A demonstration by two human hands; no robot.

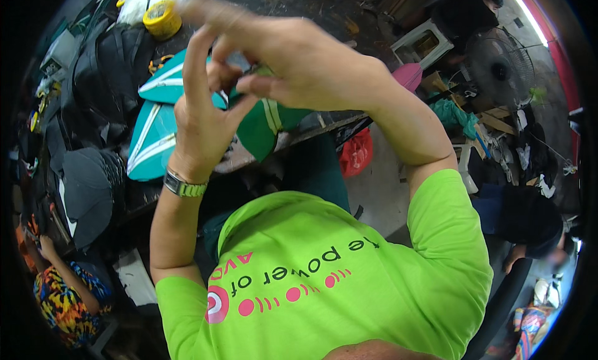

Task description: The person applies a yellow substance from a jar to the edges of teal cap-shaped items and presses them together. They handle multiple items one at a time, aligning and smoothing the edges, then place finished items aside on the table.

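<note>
The fingers point(232, 79) of both hands meet high above the worktop, pinched together on a small greyish piece that I can barely make out between them; its shape and long axis cannot be told, since the fingertips cover nearly all of it. The right hand point(305, 64) arches over from the upper right, its thumb and forefinger closed down on the piece, while the left hand point(202, 120), with a metal-banded wristwatch point(184, 187) on the wrist, rises from below with the forefinger stretched up and the thumb pressing in, so the small piece sits directly between the two, equally near to each. Just behind the fingers, lower on the dark cluttered worktop point(324, 120), lies a green fabric piece with white stripes point(265, 126), partly hidden by the hands, so whether the pinched piece belongs to it is unclear. To its left lie turquoise fabric panels with white stripes point(152, 139), and further up a yellow round tub point(162, 19). Dark bags and caps crowd the left side, bent by the lens; another person's patterned sleeve point(62, 301) shows at the lower left.
</note>
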